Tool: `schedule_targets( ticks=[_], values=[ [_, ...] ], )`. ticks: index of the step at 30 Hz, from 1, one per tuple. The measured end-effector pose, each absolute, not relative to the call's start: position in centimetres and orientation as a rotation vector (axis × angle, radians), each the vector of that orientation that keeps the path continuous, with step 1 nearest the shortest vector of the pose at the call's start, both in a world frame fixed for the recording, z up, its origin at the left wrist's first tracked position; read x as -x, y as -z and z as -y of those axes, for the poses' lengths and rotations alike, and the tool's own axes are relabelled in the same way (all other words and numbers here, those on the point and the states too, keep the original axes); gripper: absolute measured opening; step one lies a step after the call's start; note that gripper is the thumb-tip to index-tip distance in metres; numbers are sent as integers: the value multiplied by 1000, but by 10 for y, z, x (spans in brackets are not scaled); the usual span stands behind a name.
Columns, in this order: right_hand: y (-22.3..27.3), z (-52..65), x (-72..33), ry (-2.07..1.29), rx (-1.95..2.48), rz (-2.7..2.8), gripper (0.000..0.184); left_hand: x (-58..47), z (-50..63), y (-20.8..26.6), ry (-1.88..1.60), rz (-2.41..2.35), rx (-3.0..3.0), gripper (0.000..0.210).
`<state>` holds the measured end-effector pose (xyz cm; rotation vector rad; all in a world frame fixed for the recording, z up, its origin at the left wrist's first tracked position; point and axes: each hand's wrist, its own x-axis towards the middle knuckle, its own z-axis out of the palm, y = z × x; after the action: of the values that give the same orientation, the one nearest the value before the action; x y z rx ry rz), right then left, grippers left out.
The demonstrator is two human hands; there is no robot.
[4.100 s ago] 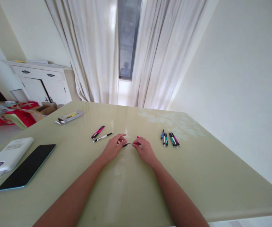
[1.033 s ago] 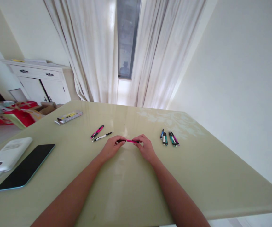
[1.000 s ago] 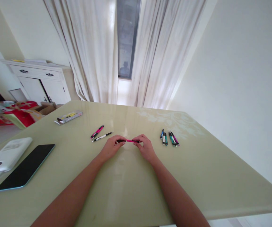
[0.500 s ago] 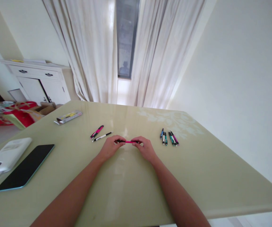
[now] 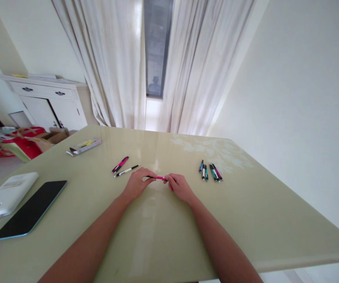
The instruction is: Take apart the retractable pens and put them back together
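Note:
Between my two hands a pink and black pen [image 5: 160, 178] is held crosswise above the table [image 5: 163, 228]. My left hand [image 5: 140, 181] pinches its black left end. Fingers of my right hand [image 5: 178, 184] are curled round the right end and hide most of it. Just left of my left hand lie a white and black pen [image 5: 127, 171] and a pink and black pen group [image 5: 120, 164]. Off to the right of my right hand rest several pens [image 5: 215, 173] in green, white and purple, beside a smaller cluster with a blue pen [image 5: 201, 166].
An opened pen box [image 5: 85, 146] lies at the back left. A black-screened phone [image 5: 30, 210] and a white device [image 5: 8, 195] are at the left. Beyond the table stand a white cabinet [image 5: 47, 100] and curtains [image 5: 116, 70]; a wall [image 5: 310, 98] runs along the right.
My right hand has turned and its fingers have curled more around the pen's right end, which now tilts slightly downward. My left hand keeps its pinch, nearly in place.

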<state>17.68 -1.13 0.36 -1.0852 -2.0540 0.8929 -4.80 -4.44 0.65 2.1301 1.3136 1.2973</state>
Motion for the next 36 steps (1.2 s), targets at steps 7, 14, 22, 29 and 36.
schedule_targets(
  ticks=[7,14,22,29,36],
  values=[
    [-4,9,-176,-907,1077,2001,39,47,43,-7,-1312,-1407,-1852,36],
    [-4,7,-178,-891,1119,1998,38,58,36,-5,-1219,-1454,-1784,31],
    [-4,7,-178,-951,1131,1971,42,57,32,0,-1307,-1378,-1614,37],
    [-3,5,-180,-939,1164,1959,43,59,33,-3,-1276,-1361,-1622,33],
    [-4,5,-181,-924,1151,1937,43,59,32,-5,-1253,-1403,-1606,36]
  ],
)
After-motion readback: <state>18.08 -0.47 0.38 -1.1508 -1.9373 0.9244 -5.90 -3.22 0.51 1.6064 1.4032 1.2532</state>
